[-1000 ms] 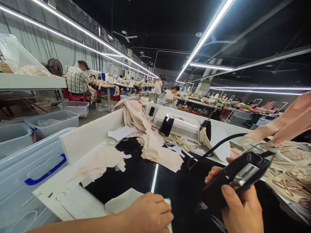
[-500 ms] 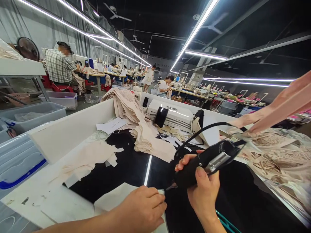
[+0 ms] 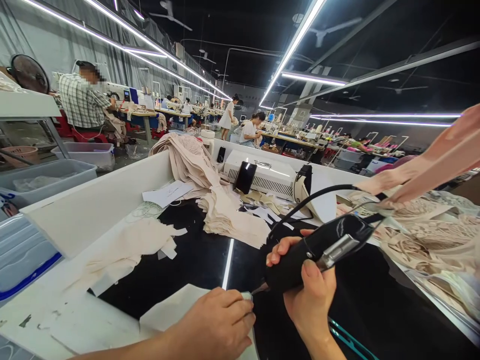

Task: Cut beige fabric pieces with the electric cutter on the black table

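My right hand [image 3: 309, 295] is wrapped around a black corded hand tool [image 3: 318, 252] with a silver lever and a narrow pointed tip. A strip of pink fabric [image 3: 431, 170] runs from the tool's back end to the upper right. The tip points left, right by the edge of a pale fabric piece [image 3: 174, 305] at my left fingertips; whether it touches cannot be made out. My left hand [image 3: 221, 320] has its fingers curled over that piece and pinches its right edge. The piece lies on the black work surface [image 3: 191, 262].
Stacked beige fabric pieces [image 3: 232, 220] lie ahead, loose pale pieces [image 3: 131, 245] at left. Behind stands a white vented machine [image 3: 262, 172]. Beige garments [image 3: 431, 240] are piled at right. A teal object [image 3: 350, 340] lies beside my right wrist. Co-workers sit at sewing tables beyond.
My right hand has brought the tool slightly left and its tip closer to the fabric edge by my left fingers. The whole view has shifted a little.
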`<state>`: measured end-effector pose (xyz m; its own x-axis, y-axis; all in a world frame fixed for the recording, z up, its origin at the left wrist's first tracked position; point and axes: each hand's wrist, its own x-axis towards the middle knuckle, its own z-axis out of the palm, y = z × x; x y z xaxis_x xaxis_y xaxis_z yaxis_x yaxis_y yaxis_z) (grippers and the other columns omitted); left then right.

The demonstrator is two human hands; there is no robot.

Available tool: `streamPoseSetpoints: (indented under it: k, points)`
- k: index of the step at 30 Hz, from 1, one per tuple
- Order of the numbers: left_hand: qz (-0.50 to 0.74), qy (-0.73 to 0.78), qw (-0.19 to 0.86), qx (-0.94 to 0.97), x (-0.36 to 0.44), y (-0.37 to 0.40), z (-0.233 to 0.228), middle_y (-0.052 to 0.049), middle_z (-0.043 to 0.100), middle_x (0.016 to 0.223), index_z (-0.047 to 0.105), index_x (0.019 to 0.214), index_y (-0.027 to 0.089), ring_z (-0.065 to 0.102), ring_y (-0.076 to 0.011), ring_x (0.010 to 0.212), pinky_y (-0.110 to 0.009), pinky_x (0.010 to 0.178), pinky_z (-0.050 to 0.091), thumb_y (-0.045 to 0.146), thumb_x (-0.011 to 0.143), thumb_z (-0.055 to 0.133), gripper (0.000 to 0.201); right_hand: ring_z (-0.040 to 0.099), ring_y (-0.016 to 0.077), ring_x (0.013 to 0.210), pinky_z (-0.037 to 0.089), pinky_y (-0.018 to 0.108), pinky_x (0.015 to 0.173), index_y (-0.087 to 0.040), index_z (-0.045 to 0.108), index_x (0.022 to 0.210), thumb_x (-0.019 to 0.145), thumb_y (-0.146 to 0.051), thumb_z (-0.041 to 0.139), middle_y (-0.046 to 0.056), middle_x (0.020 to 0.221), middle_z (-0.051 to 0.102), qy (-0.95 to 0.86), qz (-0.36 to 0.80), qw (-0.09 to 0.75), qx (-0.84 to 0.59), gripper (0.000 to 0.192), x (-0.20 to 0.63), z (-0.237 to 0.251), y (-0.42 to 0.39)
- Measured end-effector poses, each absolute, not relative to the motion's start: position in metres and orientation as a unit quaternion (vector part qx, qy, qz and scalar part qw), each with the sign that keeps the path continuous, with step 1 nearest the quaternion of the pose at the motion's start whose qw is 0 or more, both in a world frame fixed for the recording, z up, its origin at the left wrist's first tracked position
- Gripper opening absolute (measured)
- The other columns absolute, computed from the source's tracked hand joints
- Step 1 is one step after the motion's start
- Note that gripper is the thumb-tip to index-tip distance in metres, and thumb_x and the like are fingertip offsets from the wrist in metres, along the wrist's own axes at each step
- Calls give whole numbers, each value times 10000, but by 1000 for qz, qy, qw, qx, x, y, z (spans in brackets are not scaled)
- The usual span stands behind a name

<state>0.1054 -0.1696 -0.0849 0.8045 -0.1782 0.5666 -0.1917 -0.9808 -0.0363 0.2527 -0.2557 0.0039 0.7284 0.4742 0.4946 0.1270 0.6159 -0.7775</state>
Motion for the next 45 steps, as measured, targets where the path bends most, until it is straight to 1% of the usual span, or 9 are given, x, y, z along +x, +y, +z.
streamPoseSetpoints:
  k: [6, 11, 17, 23, 29, 36, 45]
  points:
    - [312, -97, 21, 945, 106, -168, -87, -36, 751, 1125, 669, 1115, 154, 682, -178, 991, -285, 751, 521, 320, 1020, 664, 192, 630, 142, 627, 558, 314, 596, -295, 586, 1152, 872, -452, 753, -34, 817, 661, -361, 110, 824, -422, 362, 251, 0, -258]
    - [317, -90, 22, 944, 105, -169, -92, -41, 744, 1125, 666, 1119, 155, 678, -173, 980, -286, 734, 531, 314, 998, 686, 201, 631, 142, 639, 559, 320, 615, -301, 579, 1162, 891, -446, 737, -36, 830, 655, -370, 94, 815, -435, 346, 252, -4, -256]
    - [339, -89, 17, 936, 103, -170, -91, -50, 740, 1133, 674, 1100, 167, 678, -185, 969, -279, 733, 528, 274, 1011, 640, 143, 635, 150, 639, 557, 327, 606, -299, 571, 1168, 888, -457, 733, -30, 836, 655, -371, 89, 813, -439, 360, 252, -5, -256]
    - [381, -84, 14, 921, 103, -170, -87, -28, 756, 1087, 683, 1051, 169, 687, -184, 916, -285, 705, 530, 279, 1021, 620, 130, 638, 156, 636, 557, 336, 607, -299, 555, 1197, 895, -460, 726, -32, 828, 659, -379, 83, 806, -447, 382, 253, -7, -257]
    - [350, -85, 7, 933, 102, -169, -89, -50, 752, 1117, 672, 1085, 163, 694, -188, 950, -282, 738, 544, 276, 1016, 621, 142, 618, 147, 633, 550, 330, 607, -302, 552, 1196, 909, -452, 717, -38, 825, 650, -381, 78, 806, -446, 363, 254, -9, -256]
    - [322, -93, 5, 942, 102, -168, -92, -47, 744, 1096, 662, 1074, 159, 688, -182, 976, -285, 794, 541, 279, 1009, 644, 138, 623, 143, 619, 547, 317, 591, -292, 567, 1179, 898, -449, 729, -35, 813, 652, -374, 85, 813, -438, 360, 252, -5, -256]
    - [335, -93, 2, 938, 103, -168, -96, -50, 741, 1080, 676, 1064, 157, 683, -180, 972, -288, 819, 529, 273, 1022, 627, 132, 627, 137, 607, 554, 304, 577, -292, 583, 1167, 880, -438, 745, -34, 802, 661, -358, 89, 827, -425, 361, 249, 1, -256]
